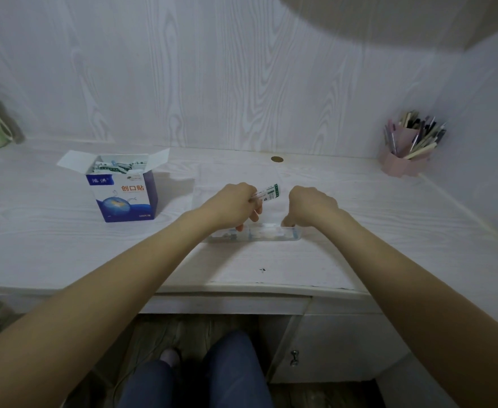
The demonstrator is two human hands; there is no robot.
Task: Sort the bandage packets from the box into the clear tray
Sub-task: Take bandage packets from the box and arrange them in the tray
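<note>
Head view: left hand (231, 203) pinches a packet (266, 194) above the tray (296, 235); right hand (311, 204), fingers curled, touches the tray's rim. Box (124, 191) stands left on the table (300, 260). Released too high, the light packet could flutter outside the tray

A home study nook is being indicated: a white wood-grain desk (271, 260) is being enclosed by matching wall panels, a pink pen holder (403, 163) is being kept at 2 o'clock, a drawer (227, 304) underneath.
</note>
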